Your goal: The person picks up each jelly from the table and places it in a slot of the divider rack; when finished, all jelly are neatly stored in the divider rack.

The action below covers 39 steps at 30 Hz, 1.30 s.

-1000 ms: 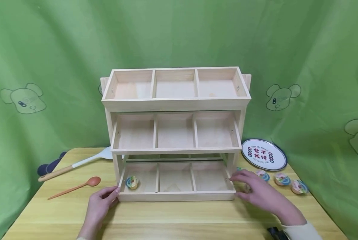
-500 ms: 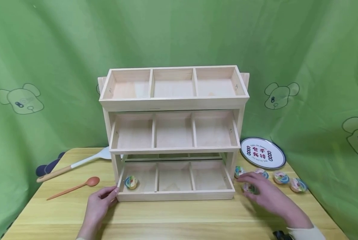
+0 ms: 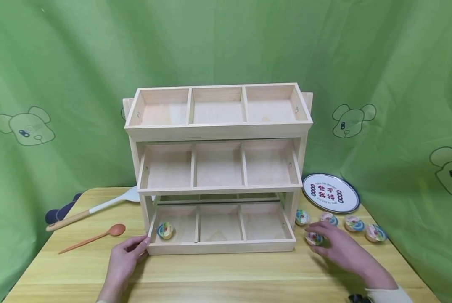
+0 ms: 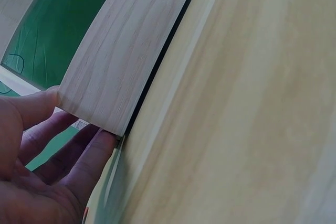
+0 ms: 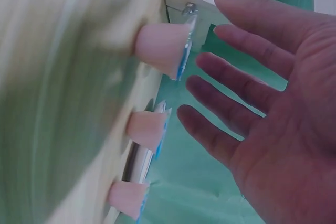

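1. Green cloth (image 3: 218,42) hangs behind the wooden table (image 3: 226,277) in the head view, and outlined animal faces (image 3: 25,128) are printed upon it.
2. On this table stands a wooden rack (image 3: 218,132) with three trays, each divided into three compartments. One small cup (image 3: 165,230) sits in the left compartment of the bottom tray (image 3: 222,247); five other cups (image 3: 375,233) are on the table, to the right of the rack. Their lids carry coloured print (too small for reading it).
3. Behind those cups, the white plate (image 3: 329,201) with dark blue rim bears red Chinese characters; I can read 不, 我 and 待, but one is unclear to me. Smaller lettering curves around them, not legible.
4. At the left side lie a white spatula (image 3: 108,204) with wooden handle and an orange spoon (image 3: 117,229).
5. From the left wrist, the left hand (image 4: 42,192) holds the end of the bottom tray between thumb and fingers, rather narrowly.
6. From the right wrist, the right hand (image 5: 283,124) has its fingers spread wide, just beside the nearest cup (image 5: 163,50), with a small gap between.
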Tool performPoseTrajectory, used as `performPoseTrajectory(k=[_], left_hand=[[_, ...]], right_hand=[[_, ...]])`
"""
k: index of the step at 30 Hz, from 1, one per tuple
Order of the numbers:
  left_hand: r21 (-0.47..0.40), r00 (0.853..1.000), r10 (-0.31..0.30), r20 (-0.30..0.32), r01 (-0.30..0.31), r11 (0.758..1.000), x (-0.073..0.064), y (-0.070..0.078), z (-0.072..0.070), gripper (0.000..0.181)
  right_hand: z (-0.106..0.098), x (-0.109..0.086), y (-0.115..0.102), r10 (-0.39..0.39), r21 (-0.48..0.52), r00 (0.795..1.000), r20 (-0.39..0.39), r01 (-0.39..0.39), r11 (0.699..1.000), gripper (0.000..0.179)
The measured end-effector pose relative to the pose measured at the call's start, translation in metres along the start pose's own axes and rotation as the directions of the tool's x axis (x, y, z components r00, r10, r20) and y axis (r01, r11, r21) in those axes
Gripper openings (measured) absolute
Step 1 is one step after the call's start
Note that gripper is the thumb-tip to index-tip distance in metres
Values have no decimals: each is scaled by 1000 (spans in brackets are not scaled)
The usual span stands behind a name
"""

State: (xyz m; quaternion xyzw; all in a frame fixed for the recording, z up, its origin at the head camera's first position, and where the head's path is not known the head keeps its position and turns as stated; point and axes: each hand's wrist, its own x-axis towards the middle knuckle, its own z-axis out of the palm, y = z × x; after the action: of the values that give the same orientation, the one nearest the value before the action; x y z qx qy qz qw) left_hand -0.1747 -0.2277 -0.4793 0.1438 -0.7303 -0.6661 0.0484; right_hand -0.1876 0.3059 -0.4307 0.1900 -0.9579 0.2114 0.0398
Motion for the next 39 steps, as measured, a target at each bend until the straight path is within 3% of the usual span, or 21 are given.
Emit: performPoseTrajectory(k=[11, 24, 39], left_hand=[[0, 1000, -7, -1, 7, 1000, 0, 0, -1, 34], [-9, 1000, 0, -5, 0, 1000, 1, -3, 0, 32], [2, 1000, 4, -6, -4, 1000, 0, -1, 0, 31]], right_hand=[[6, 6, 8, -17, -56, 1000, -1, 17, 998, 47], [8, 12, 13, 25, -89, 998, 56, -20, 996, 51], [-6, 5, -9, 35, -62, 999, 26, -33, 997, 52]])
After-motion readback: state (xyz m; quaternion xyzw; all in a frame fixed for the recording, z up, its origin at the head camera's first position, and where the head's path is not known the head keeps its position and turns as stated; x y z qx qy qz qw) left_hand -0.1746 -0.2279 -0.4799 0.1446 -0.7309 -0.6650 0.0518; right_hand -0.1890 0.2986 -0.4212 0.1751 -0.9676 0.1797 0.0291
